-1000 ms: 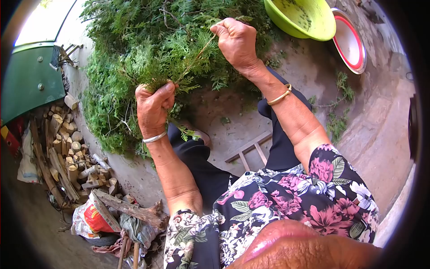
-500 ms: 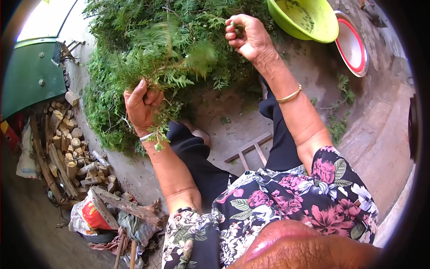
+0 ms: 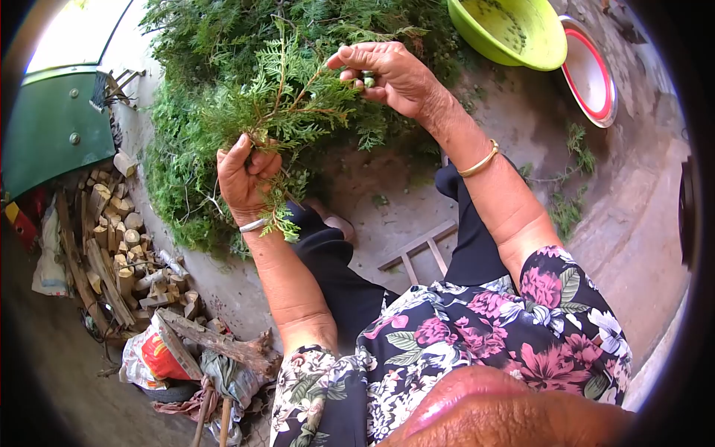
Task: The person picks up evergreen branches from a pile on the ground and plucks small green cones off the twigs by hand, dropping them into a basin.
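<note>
My left hand (image 3: 244, 177) is closed round the stem of a leafy evergreen sprig (image 3: 287, 104), whose flat green fronds spread upward and to the right. A short piece of it hangs below the fist. My right hand (image 3: 398, 80) is at the sprig's right side, thumb and forefinger close to its outer tips; whether they touch cannot be made out. Small green cones (image 3: 369, 79) show in its curled lower fingers. Behind both hands lies a big heap of cut evergreen branches (image 3: 186, 141).
At upper right stands a lime-green basin (image 3: 477, 33) with small cones inside, beside a white basin with a red rim (image 3: 607, 104). A loose sprig (image 3: 570, 208) lies on the floor. Chopped firewood (image 3: 130, 253) is stacked at left. A wooden frame (image 3: 421, 249) is between my legs.
My right hand has moved left and slightly down, from near the lime-green basin to the sprig. The sprig, blurred before, is now steadier. My left hand keeps its hold, shifted slightly right.
</note>
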Available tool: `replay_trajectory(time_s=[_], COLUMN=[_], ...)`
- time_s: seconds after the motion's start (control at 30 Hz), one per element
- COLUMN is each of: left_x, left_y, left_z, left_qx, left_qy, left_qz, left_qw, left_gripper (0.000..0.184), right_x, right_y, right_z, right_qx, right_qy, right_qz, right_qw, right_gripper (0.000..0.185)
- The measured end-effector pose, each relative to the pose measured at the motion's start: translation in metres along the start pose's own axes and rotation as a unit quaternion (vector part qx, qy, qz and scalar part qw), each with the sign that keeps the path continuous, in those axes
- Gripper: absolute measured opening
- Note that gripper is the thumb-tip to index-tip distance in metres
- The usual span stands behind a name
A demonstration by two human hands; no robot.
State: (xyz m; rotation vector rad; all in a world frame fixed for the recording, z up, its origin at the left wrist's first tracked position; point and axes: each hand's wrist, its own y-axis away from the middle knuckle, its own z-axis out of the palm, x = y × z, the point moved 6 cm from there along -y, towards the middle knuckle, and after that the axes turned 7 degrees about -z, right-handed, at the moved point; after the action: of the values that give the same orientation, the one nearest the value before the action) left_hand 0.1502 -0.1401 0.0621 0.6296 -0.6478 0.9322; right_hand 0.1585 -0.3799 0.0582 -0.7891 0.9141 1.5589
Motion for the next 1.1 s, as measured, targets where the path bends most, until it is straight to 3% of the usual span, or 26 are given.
replay_trajectory(time_s=[0.1, 0.17, 0.3, 0.4, 0.43, 0.5, 0.57, 0.63, 0.67, 0.7, 0.77, 0.83, 0.9, 0.97, 1.03, 1.1], left_x=[-0.001, -0.001, -0.001, -0.001, -0.001, -0.002, -0.007, -0.012, -0.013, -0.011, 0.001, 0.006, 0.007, 0.008, 0.007, 0.007], left_y=[0.001, 0.002, 0.000, 0.002, 0.002, 0.002, 0.001, 0.000, -0.001, 0.002, 0.009, 0.004, -0.001, -0.004, -0.004, -0.006], left_z=[0.014, 0.021, 0.020, 0.023, 0.026, 0.031, 0.037, 0.041, 0.043, 0.042, 0.032, 0.023, 0.005, 0.003, -0.009, -0.013], left_qx=[0.018, 0.053, 0.064, 0.084, 0.086, 0.117, 0.112, 0.103, 0.098, 0.099, 0.134, 0.134, 0.197, 0.188, 0.252, 0.249], left_qy=[-0.025, -0.033, -0.046, -0.060, -0.060, -0.119, -0.142, -0.162, -0.170, -0.169, -0.137, -0.144, -0.141, -0.090, 0.006, 0.012], left_qz=[0.000, 0.004, 0.002, 0.011, 0.012, 0.030, 0.019, 0.004, 0.004, 0.004, 0.046, 0.051, 0.052, 0.067, 0.086, 0.090], left_qw=[1.000, 0.998, 0.997, 0.995, 0.994, 0.985, 0.983, 0.981, 0.981, 0.981, 0.980, 0.979, 0.969, 0.976, 0.964, 0.964], left_gripper=[0.021, 0.017, 0.017, 0.012, 0.012, 0.005, 0.007, 0.006, 0.006, 0.006, 0.007, 0.010, 0.014, 0.015, 0.012, 0.012], right_x=[-0.001, -0.002, 0.000, -0.003, 0.000, -0.020, -0.022, 0.000, 0.006, 0.014, -0.003, -0.009, -0.001, -0.003, 0.004, 0.018], right_y=[0.002, 0.000, 0.000, -0.002, -0.005, -0.001, 0.000, -0.005, -0.007, -0.019, -0.017, -0.015, -0.017, -0.003, 0.001, 0.006], right_z=[0.000, 0.007, 0.007, -0.010, -0.009, -0.012, -0.014, -0.029, -0.032, -0.049, -0.067, -0.063, -0.045, -0.021, -0.002, 0.010], right_qx=[-0.006, -0.122, -0.102, 0.023, 0.022, 0.106, 0.127, 0.166, 0.182, 0.153, 0.145, 0.117, 0.099, 0.090, 0.042, 0.003], right_qy=[-0.007, -0.052, -0.073, 0.035, 0.035, 0.288, 0.309, 0.009, -0.110, -0.315, -0.423, -0.368, -0.232, -0.235, -0.168, -0.078], right_qz=[-0.004, -0.035, -0.034, -0.097, -0.095, -0.258, -0.287, -0.100, -0.025, 0.028, -0.015, -0.045, -0.040, -0.013, 0.044, 0.069], right_qw=[1.000, 0.990, 0.991, 0.994, 0.995, 0.916, 0.898, 0.981, 0.977, 0.936, 0.894, 0.921, 0.967, 0.968, 0.984, 0.995], right_gripper=[0.024, 0.021, 0.018, 0.015, 0.015, 0.019, 0.014, 0.012, 0.013, 0.013, 0.010, 0.007, 0.010, 0.011, 0.014, 0.028])
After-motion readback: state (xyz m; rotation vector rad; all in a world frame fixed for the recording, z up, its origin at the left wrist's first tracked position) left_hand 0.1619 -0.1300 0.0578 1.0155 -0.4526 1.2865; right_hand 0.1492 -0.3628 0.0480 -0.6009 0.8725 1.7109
